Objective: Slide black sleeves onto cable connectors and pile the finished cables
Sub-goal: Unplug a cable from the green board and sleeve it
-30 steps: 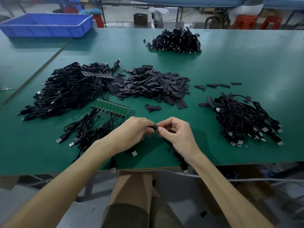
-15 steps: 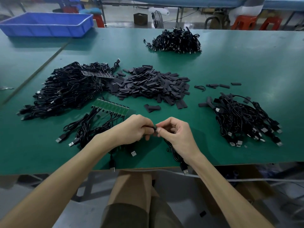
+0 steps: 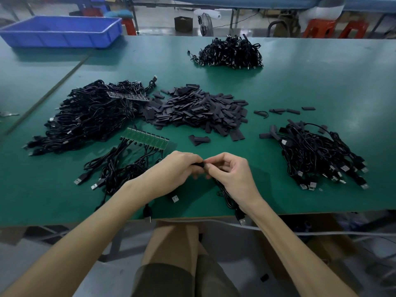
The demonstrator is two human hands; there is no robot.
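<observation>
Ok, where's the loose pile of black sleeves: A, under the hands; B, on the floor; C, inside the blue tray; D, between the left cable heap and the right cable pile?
D: the sleeve pile lies mid-table, with the left cable heap touching its left side and the right cable pile apart on its right. The blue tray stands far off at the back left.

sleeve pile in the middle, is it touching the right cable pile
Apart. The head view shows bare green table between the sleeve pile and the right cable pile.
</observation>
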